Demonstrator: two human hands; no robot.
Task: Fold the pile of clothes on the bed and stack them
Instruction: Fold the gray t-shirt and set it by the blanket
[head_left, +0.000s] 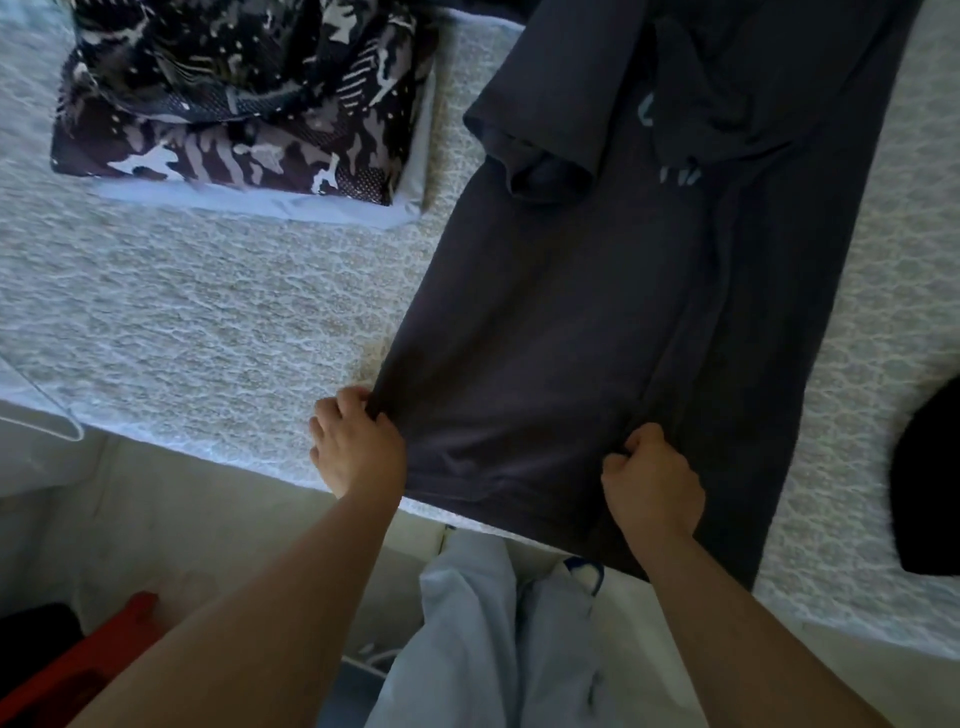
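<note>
Across the pale quilted bed (218, 312) my dark shirt (597, 312) lies flat; left hand (358, 447) and right hand (652, 480) pinch its hem with curled fingers (621, 460), ready, I think, to fold it toward the camouflage stack (244, 93).

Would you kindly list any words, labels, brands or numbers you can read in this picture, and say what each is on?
No text can be read.
Dark shirt: pale marks near its chest, too blurred and partly covered to read.
Patterned garment: camouflage print only, no lettering visible.
</note>
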